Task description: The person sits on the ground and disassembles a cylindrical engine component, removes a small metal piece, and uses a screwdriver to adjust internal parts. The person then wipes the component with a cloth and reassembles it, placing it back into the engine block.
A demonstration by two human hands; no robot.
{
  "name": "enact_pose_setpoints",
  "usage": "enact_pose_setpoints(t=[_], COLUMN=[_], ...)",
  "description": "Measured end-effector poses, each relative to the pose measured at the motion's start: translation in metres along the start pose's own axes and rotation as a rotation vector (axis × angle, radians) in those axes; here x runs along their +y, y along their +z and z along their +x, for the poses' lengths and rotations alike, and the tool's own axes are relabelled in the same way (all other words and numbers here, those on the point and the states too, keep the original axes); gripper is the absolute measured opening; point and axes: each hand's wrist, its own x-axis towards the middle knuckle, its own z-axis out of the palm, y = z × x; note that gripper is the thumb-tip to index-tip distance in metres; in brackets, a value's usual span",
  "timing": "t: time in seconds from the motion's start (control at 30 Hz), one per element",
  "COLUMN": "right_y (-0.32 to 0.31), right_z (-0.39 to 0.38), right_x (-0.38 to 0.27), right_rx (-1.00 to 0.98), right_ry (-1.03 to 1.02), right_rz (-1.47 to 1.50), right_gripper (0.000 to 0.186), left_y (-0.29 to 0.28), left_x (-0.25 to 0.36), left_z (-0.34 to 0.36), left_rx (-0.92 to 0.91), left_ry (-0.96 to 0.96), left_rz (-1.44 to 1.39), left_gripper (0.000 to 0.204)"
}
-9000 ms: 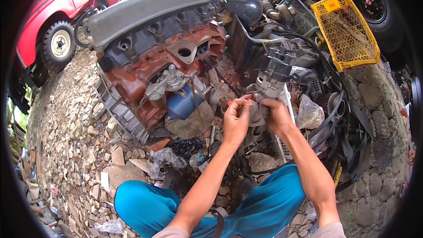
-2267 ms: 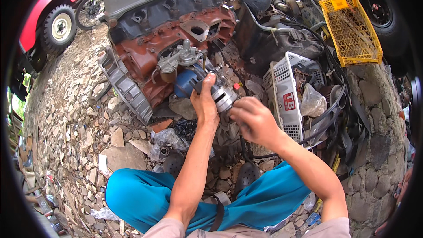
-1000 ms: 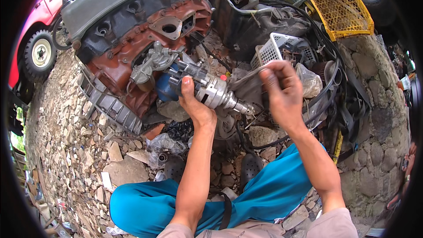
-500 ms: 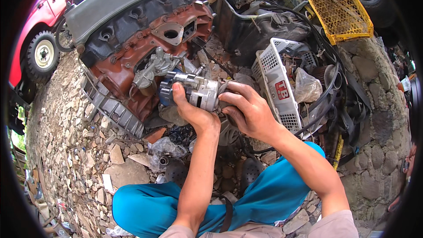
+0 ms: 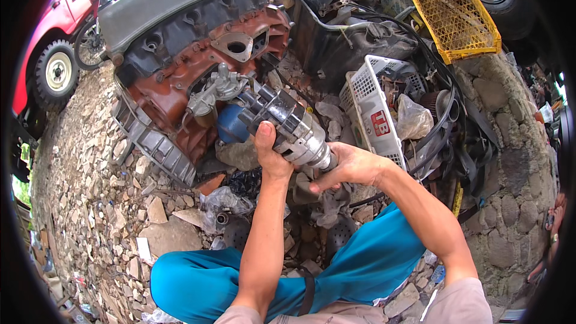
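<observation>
An ignition distributor (image 5: pixel 294 123) with a black cap and a silver metal body is held up before me, tilted, its cap end pointing up and left. My left hand (image 5: pixel 274 153) is closed round its body from below, thumb on the side near the cap. At the lower, shaft end, my right hand (image 5: pixel 358 167) grips it with the thumb underneath; some of its fingers are hidden behind the part. A crumpled greyish cloth-like piece (image 5: pixel 331 207) shows just below the right hand. Beyond the distributor stands a red-brown engine block (image 5: pixel 162 99) with a blue oil filter (image 5: pixel 233 126).
A white plastic crate (image 5: pixel 373 108) of parts stands to the right, with black hoses around it. Farther back lies a yellow crate (image 5: pixel 453 12). Broken stones (image 5: pixel 108 204) cover the ground at left. At the right edge, another person's hand (image 5: pixel 557 216) shows.
The distributor has turned, its shaft end swinging down and right. My right hand has moved down from its side to that end, and the blue filter shows more behind.
</observation>
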Motion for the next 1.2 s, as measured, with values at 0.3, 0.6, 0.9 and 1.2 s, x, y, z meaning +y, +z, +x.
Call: enact_pose_setpoints(t=[0.3,0.6,0.9,1.2], right_y=[0.024,-0.016,-0.066,-0.03], right_z=[0.024,0.016,-0.028,-0.041], right_x=[0.02,-0.005,-0.01,-0.03], right_rx=[0.915,-0.074,0.503,0.31], right_ry=[-0.606,-0.103,-0.238,-1.092], right_rz=[-0.838,0.061,0.126,0.818], right_gripper=[0.103,0.091,0.022,0.059], left_y=[0.042,0.006,0.02,0.006], left_x=[0.007,0.0,0.027,0.001], left_z=[-0.014,-0.001,0.012,0.015], left_rx=[0.286,0.145,0.358,0.459], left_ry=[0.291,-0.047,-0.021,0.119], left_rz=[0.283,-0.01,-0.209,-0.022], left_gripper=[0.051,0.067,0.06,0.053])
